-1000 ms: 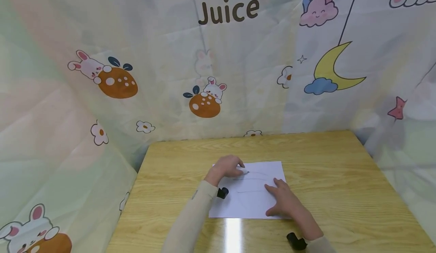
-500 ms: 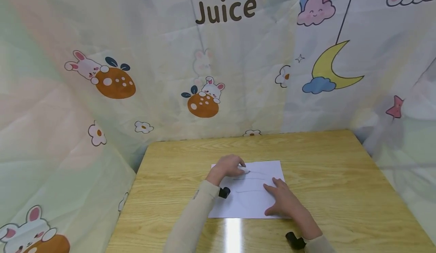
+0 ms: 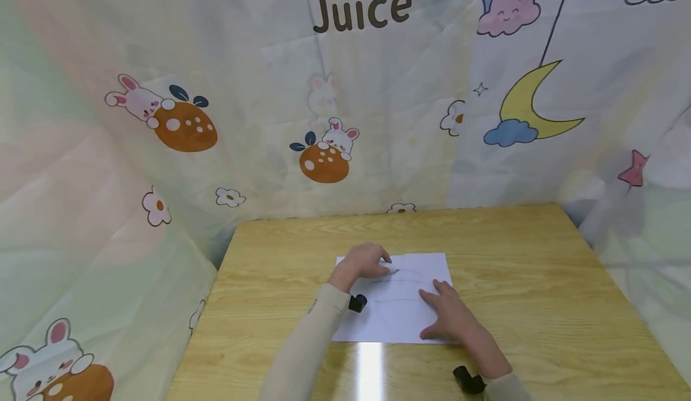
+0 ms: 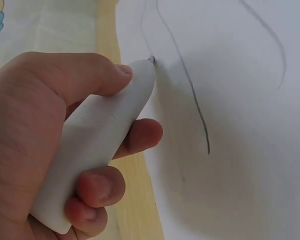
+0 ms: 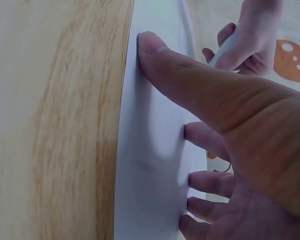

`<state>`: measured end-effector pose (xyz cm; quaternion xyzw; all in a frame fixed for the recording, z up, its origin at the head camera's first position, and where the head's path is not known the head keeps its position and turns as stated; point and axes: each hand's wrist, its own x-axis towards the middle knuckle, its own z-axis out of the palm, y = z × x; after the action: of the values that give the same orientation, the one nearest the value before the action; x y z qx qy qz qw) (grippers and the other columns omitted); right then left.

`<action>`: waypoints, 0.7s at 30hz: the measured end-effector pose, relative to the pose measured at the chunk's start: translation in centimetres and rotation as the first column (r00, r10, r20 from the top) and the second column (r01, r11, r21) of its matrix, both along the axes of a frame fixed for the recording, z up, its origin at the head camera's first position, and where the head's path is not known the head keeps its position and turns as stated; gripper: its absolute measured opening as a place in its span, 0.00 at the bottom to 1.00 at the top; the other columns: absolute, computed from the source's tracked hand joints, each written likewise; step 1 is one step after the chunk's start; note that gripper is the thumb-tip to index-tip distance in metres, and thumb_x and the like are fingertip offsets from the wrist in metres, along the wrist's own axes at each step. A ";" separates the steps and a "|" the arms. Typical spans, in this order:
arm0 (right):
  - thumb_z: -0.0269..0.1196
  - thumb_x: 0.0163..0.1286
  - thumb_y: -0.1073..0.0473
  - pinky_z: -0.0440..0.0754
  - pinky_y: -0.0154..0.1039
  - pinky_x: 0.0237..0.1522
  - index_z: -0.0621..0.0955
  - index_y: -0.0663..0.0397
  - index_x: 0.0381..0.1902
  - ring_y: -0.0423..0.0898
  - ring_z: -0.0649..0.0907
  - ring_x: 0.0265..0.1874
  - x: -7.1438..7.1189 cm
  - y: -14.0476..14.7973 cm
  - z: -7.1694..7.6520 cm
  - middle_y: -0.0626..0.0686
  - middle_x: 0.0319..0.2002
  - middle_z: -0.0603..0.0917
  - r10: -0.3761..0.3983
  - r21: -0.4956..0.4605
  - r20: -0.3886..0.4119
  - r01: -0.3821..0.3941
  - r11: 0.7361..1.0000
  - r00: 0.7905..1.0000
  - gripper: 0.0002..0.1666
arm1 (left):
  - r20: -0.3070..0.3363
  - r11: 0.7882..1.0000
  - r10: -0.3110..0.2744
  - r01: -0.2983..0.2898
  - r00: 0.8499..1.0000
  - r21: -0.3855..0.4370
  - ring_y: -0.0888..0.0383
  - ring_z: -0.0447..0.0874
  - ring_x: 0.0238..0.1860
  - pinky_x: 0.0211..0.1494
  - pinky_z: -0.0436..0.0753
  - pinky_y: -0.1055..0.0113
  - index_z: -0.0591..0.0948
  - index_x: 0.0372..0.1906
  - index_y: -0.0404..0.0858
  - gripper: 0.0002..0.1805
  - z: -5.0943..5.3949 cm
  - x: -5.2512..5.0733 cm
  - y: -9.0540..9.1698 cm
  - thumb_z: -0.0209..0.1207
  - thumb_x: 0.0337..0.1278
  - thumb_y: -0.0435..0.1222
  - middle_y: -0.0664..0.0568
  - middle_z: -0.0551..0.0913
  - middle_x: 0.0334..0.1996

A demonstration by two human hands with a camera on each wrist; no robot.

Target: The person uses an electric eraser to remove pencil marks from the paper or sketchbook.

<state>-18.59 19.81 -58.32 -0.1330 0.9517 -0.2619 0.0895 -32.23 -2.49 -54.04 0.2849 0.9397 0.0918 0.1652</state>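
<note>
A white paper sheet [image 3: 396,320] lies on the wooden table, marked with several thin, slightly curved dark lines. My left hand [image 3: 363,261] grips a thick white pen-shaped tool with a small metal tip [image 4: 107,120], the index finger laid along its top. The tip [image 4: 151,59] touches the sheet at the end of a faint line, near the sheet's far edge. A longer, darker line [image 4: 192,92] runs beside it. On the sheet's right side, my right hand [image 3: 450,314] rests with fingers and thumb spread, the fingertips pressing on the paper.
The wooden table [image 3: 281,281] extends around the sheet on all sides. Behind it hangs a printed cloth [image 3: 243,119] with rabbits, a moon and the word Juice. A black wrist camera [image 3: 357,302] sits at the left wrist, another black camera [image 3: 468,380] at the right.
My left hand and the white tool have crept slightly to the right along the line. The right hand stays in place on the paper. The head view has shifted a little.
</note>
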 end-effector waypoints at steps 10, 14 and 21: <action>0.82 0.36 0.45 0.61 0.66 0.60 0.77 0.61 0.62 0.73 0.58 0.66 0.0 0.4 0.1 0.74 0.66 0.62 -0.006 -0.002 -0.029 0.006 1.000 1.000 0.55 | 0.004 0.999 0.026 -0.026 1.000 -0.030 0.65 0.79 0.46 0.47 0.77 0.66 0.87 0.48 0.51 0.13 0.7 -0.3 0.6 0.63 0.59 0.47 0.64 0.83 0.46; 0.82 0.36 0.46 0.61 0.66 0.61 0.77 0.61 0.62 0.74 0.58 0.66 0.0 0.2 0.5 0.75 0.66 0.62 -0.011 -0.023 -0.056 0.010 1.000 0.998 0.54 | -0.020 1.000 -0.008 0.008 1.000 -0.022 0.63 0.80 0.46 0.48 0.78 0.65 0.87 0.48 0.50 0.14 1.0 -0.4 1.0 0.62 0.59 0.47 0.62 0.84 0.46; 0.82 0.36 0.46 0.60 0.66 0.61 0.76 0.62 0.62 0.74 0.57 0.66 0.2 -0.2 0.1 0.75 0.66 0.61 -0.008 -0.010 -0.032 0.008 1.000 0.999 0.55 | -0.012 0.998 0.005 -0.006 1.000 -0.070 0.64 0.80 0.46 0.47 0.78 0.66 0.87 0.49 0.51 0.14 0.6 -0.1 0.1 0.62 0.60 0.47 0.63 0.84 0.47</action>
<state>-18.40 19.62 -58.25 -0.1340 0.9522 -0.2648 0.0726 -32.34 -2.36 -53.47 0.2768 0.9441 0.0578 0.1693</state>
